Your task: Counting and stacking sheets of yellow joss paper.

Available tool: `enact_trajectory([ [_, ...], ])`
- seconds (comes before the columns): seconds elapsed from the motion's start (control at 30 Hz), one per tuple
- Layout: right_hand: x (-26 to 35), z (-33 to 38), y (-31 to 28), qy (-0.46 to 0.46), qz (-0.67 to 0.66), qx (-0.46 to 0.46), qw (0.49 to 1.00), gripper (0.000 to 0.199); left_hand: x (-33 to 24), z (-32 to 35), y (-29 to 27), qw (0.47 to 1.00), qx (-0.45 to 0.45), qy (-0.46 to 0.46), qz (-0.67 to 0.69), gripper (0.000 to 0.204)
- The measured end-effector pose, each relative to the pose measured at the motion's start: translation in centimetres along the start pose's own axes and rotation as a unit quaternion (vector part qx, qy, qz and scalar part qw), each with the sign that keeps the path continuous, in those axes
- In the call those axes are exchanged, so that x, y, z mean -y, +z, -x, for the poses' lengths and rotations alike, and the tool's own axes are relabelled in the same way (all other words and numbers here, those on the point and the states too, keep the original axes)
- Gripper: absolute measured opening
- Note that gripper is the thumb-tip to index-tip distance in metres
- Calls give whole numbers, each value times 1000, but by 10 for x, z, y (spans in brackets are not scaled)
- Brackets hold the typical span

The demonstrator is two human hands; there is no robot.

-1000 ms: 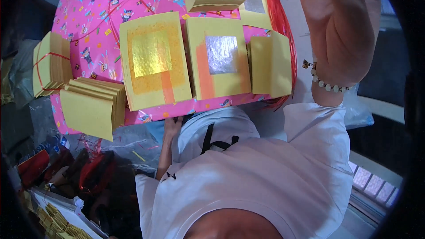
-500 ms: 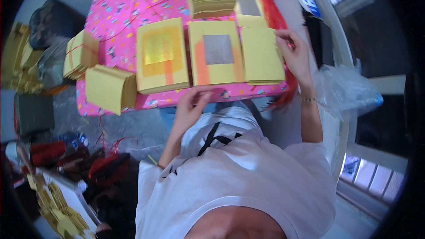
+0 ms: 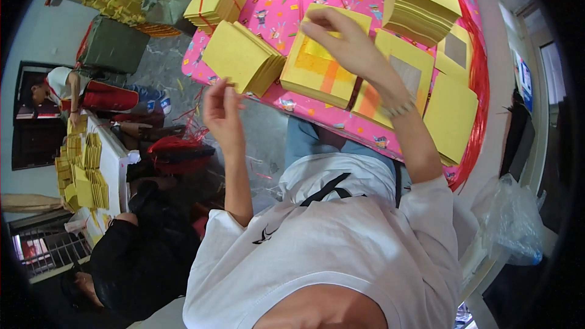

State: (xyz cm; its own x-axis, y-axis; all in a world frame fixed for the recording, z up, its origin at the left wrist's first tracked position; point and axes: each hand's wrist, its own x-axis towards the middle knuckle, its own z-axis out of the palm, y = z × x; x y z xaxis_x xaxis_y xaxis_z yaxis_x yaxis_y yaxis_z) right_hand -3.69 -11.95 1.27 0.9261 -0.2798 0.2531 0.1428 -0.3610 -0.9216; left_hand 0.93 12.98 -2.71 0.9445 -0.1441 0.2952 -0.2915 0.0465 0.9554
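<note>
My right hand (image 3: 350, 41) reaches over a stack of yellow paper (image 3: 304, 73) with an orange print and a gold square on top. Its fingers are bent, the thumb a little apart, and I see nothing held. Whether the fingertips touch the paper, I cannot tell. My left hand (image 3: 224, 119) hovers off the table's front edge with fingers apart, empty, close to a fanned stack of plain yellow paper (image 3: 237, 58). Right of the gold-topped stack lies paper with a silver square and orange bands (image 3: 387, 58), partly hidden by my right forearm. Beyond it is a plain yellow stack (image 3: 451, 116).
A pink patterned cloth (image 3: 274, 0) covers the table. It also bears a tied yellow bundle (image 3: 216, 1), a tall yellow stack (image 3: 414, 15) and red strings (image 3: 481, 85). At left, people work at a white table (image 3: 116, 146); a plastic bag (image 3: 515, 219) hangs at right.
My view has turned left, so the table sits further right. My right hand has left the plain stack at the right and come over the gold-topped stack. My left hand has moved left.
</note>
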Motion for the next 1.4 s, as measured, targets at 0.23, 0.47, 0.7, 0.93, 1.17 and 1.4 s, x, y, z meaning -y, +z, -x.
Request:
enact_trajectory([
  [0.23, -32, -98, 97, 171, 6, 213, 962, 90, 65, -55, -60, 975, -101, -195, -17, 59],
  [0.47, -83, -114, 133, 272, -54, 315, 908, 78, 107, -73, -39, 955, -39, -292, 17, 85],
  [0.7, -103, -109, 144, 263, -126, 335, 896, 60, 139, -68, -30, 951, -114, -287, -3, 74],
  [0.93, -97, -95, 182, 220, -116, 324, 913, 56, 119, -56, -51, 872, -54, -431, 225, 45],
  [1.17, -62, -76, 180, 242, -103, 319, 910, 78, 86, -36, -76, 890, -32, -390, 235, 44],
  [1.4, 2, -47, 128, 168, 32, 122, 978, 120, 40, -42, -58, 853, 85, -379, 349, 44],
])
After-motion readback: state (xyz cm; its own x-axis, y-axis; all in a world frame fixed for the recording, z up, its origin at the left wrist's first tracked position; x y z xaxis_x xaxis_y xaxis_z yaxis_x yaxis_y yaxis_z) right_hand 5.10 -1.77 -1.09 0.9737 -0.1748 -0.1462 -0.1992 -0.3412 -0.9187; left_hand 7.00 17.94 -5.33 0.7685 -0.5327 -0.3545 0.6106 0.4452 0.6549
